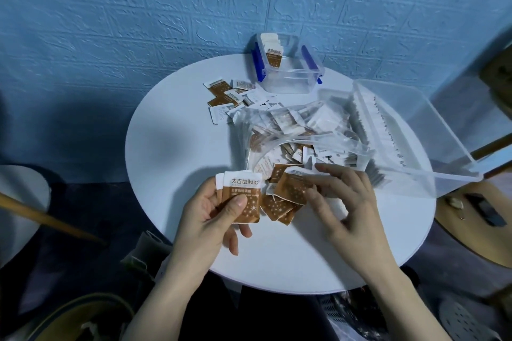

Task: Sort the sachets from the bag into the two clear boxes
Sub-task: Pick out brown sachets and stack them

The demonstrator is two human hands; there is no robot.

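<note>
Two hands work beside the bag (pixel 299 133): the left hand (pixel 210 216) grips brown-and-white sachets (pixel 245 196); the right hand (pixel 343 202) pinches another sachet (pixel 291 185).

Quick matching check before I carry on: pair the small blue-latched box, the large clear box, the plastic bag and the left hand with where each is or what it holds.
Things:
1. small blue-latched box
2. large clear box
3. plastic bag
4. left hand

States:
A. tilted at the table's right edge
B. grips brown and white sachets
C. at the table's far edge, sachets standing inside
D. lies mid-table, full of sachets

Pairs: 1-C, 2-A, 3-D, 4-B
</note>
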